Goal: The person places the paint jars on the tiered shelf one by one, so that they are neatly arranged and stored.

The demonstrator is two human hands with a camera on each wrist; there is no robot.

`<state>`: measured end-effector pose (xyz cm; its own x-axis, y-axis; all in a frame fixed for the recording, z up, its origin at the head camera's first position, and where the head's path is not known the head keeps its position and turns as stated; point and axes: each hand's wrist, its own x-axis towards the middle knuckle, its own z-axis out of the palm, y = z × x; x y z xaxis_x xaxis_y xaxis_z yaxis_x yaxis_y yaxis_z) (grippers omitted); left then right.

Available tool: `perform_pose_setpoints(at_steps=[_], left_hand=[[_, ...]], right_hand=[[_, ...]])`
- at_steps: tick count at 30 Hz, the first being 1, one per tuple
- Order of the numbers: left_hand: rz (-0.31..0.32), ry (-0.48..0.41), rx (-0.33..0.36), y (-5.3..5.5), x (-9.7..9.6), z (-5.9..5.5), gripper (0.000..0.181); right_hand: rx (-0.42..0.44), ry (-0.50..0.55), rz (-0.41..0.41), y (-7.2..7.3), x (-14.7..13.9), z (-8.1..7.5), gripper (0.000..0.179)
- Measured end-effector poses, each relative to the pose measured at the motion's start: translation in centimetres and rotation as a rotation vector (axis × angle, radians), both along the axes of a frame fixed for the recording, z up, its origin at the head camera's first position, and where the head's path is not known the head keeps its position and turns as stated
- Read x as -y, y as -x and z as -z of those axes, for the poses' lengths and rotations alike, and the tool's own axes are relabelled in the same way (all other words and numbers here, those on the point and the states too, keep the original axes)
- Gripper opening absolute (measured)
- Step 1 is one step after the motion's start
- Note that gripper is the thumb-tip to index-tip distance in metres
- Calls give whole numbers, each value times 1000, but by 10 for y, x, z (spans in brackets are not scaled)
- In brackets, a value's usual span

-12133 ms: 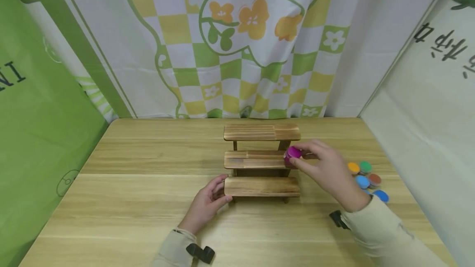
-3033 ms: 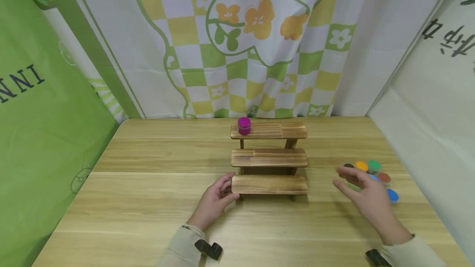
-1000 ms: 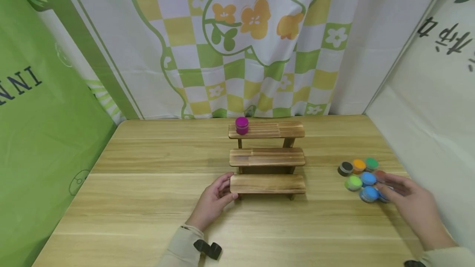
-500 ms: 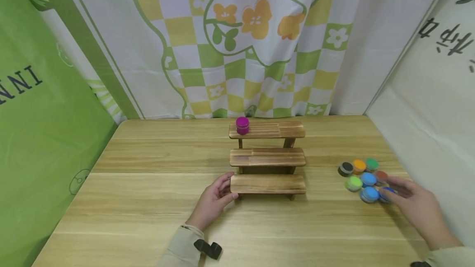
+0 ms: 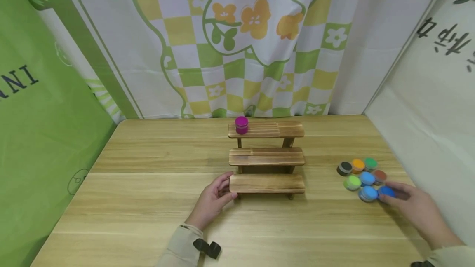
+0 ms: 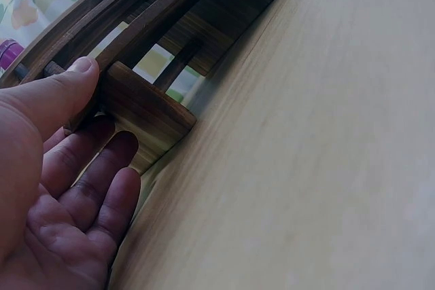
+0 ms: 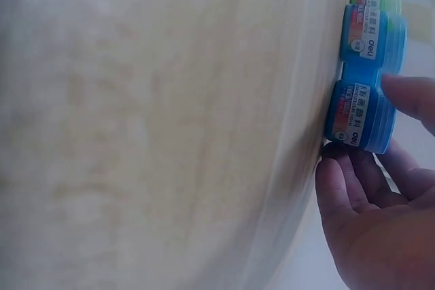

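A three-step wooden display stand [image 5: 266, 183] is on the table. My left hand [image 5: 211, 201] grips the left end of its lowest step; in the left wrist view the thumb [image 6: 68, 89] lies on the step's edge and the fingers are beneath. On the left end of the top step stands a magenta paint jar [image 5: 241, 125]. At right, my right hand [image 5: 419, 209] holds a dark blue paint jar [image 7: 352, 115] between thumb and fingers, the jar upright on the table. A lighter blue paint jar [image 5: 368, 193] sits right beside it.
Other paint jars cluster there: black [image 5: 344, 168], orange [image 5: 358, 165], green [image 5: 370, 164], brown [image 5: 379, 176], light green [image 5: 352, 182] and another blue one [image 5: 367, 178]. A patterned curtain [image 5: 259, 73] hangs behind the table; fabric walls flank both sides.
The magenta jar went from the middle step, in my right hand, to the top step's left end. My right hand then moved right to the dark blue jar. My left hand kept its place.
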<state>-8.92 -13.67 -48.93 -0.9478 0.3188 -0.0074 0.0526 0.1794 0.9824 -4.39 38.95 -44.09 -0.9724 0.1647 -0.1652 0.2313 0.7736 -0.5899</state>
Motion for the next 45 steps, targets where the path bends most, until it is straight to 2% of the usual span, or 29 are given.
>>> perform_pose_setpoints(at_steps=[11, 17, 24, 35, 41, 45], left_hand=[[-1, 2, 14, 0, 0, -1, 69], [1, -9, 6, 0, 1, -1, 69], [0, -10, 8, 0, 1, -1, 68], [-7, -5, 8, 1, 2, 0, 68], [-6, -13, 14, 1, 1, -2, 67], [-3, -18, 18, 1, 1, -1, 66]], right_hand=[[18, -10, -9, 1, -5, 4, 81], [0, -31, 2, 1, -2, 3, 78], [5, -18, 7, 1, -1, -1, 78], [-7, -38, 57, -2, 2, -6, 77], [-53, -59, 48, -4, 1, -12, 75], [-55, -51, 55, -5, 1, -18, 77]])
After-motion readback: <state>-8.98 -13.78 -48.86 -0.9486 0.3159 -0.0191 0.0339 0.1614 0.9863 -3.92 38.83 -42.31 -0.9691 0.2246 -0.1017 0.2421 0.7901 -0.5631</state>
